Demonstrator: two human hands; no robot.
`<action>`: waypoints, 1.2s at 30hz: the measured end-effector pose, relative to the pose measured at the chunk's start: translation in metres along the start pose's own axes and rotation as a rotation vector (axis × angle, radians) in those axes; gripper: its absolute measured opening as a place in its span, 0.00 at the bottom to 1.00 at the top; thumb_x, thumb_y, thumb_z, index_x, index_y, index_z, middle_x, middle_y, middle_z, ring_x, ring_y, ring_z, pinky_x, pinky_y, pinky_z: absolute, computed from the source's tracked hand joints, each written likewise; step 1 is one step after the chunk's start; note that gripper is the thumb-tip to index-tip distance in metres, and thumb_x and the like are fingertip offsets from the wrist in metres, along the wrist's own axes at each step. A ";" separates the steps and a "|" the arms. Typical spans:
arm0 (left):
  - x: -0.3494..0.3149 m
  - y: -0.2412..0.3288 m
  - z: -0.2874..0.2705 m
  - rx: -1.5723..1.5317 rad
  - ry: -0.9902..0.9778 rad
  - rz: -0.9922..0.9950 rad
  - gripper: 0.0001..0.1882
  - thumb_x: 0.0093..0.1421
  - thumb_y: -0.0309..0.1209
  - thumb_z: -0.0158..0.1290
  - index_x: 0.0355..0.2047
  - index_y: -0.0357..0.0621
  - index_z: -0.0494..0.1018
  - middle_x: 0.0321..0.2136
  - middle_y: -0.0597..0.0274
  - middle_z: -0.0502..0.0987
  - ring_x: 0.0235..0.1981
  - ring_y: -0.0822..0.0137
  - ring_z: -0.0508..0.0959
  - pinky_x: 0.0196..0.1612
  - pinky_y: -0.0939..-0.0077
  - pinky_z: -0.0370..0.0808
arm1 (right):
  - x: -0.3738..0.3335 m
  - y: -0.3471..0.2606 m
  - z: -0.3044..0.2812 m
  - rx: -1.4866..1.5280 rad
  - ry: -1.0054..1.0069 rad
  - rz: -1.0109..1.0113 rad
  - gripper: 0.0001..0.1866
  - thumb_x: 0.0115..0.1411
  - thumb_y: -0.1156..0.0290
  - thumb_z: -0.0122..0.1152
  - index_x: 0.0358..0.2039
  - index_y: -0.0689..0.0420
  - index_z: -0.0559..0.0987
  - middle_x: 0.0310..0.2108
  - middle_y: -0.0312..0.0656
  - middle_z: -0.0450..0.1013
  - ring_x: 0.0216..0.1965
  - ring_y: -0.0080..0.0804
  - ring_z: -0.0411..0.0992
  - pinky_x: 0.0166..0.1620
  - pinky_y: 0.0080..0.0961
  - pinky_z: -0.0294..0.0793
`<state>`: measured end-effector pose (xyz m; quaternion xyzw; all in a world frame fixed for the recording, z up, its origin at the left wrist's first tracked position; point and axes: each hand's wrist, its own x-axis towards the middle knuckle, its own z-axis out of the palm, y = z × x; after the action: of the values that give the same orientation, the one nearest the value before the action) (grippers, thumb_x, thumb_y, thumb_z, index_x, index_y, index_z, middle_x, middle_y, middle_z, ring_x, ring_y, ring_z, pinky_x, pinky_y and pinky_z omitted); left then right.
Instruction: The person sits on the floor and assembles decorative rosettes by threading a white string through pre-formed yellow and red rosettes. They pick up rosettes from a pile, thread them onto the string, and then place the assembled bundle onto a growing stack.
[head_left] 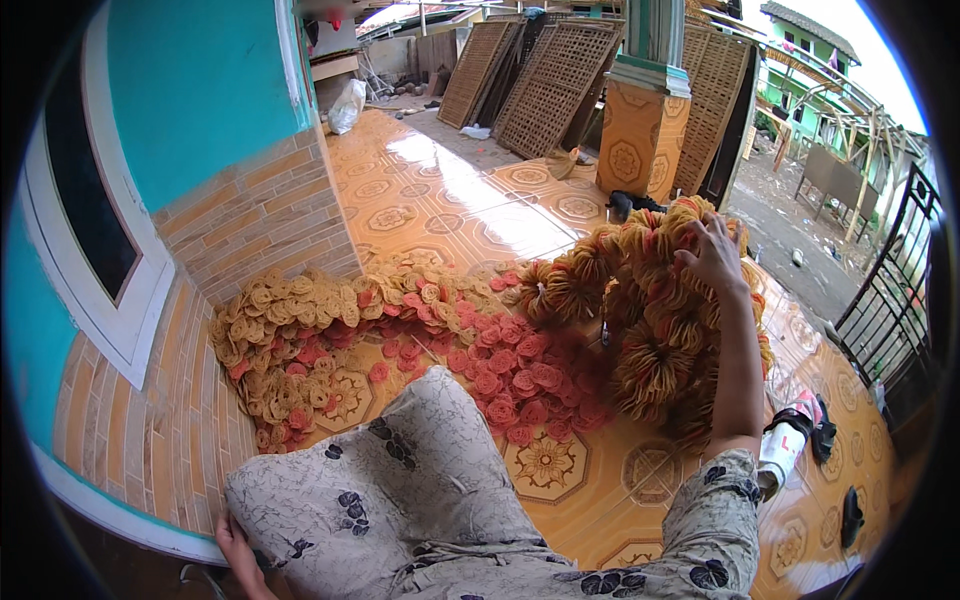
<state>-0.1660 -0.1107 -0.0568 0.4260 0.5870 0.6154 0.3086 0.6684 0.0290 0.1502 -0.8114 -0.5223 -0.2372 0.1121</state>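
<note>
My right hand (712, 255) reaches forward onto a tall heap of bundled round orange crackers (650, 330) and its fingers rest on or grip the topmost bundle. My left hand (238, 548) is down at the lower left, pressed against the edge of my grey flower-print garment (420, 490) near the brick wall. Loose flat round crackers, pink ones (510, 375) and yellow ones (290, 310), lie spread over the orange patterned tile floor (545, 465) in front of my knee.
A brick and turquoise wall (250, 215) with a window stands at left. An orange tiled pillar (640, 130) and leaning woven bamboo racks (550, 80) are at the back. Sandals (810, 430) lie at right near a black metal gate (895, 300).
</note>
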 end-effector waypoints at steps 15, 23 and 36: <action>-0.005 0.126 0.033 0.052 0.142 0.084 0.13 0.60 0.32 0.53 0.44 0.40 0.73 0.38 0.55 0.78 0.38 0.62 0.78 0.47 0.71 0.73 | -0.307 -0.124 0.234 0.639 -0.441 -0.469 0.09 0.56 0.62 0.63 0.29 0.52 0.75 0.30 0.42 0.67 0.37 0.42 0.67 0.47 0.42 0.60; -0.040 0.230 0.098 0.677 -0.006 0.105 0.15 0.65 0.36 0.50 0.45 0.36 0.71 0.40 0.57 0.76 0.41 0.64 0.76 0.49 0.68 0.71 | -0.346 -0.092 0.278 0.585 -0.432 -0.458 0.10 0.54 0.62 0.61 0.24 0.52 0.72 0.29 0.43 0.66 0.35 0.45 0.65 0.40 0.44 0.59; 0.010 0.240 0.190 1.741 -0.095 -0.420 0.18 0.63 0.38 0.51 0.50 0.41 0.72 0.47 0.51 0.74 0.51 0.55 0.73 0.53 0.60 0.68 | -0.349 -0.094 0.282 0.438 -0.558 -0.478 0.12 0.55 0.60 0.54 0.24 0.56 0.71 0.30 0.49 0.66 0.37 0.51 0.64 0.44 0.51 0.58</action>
<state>0.0270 -0.0434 0.1711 0.4180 0.8983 -0.1352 0.0063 0.5399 -0.0864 -0.2738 -0.6574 -0.7442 0.0886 0.0783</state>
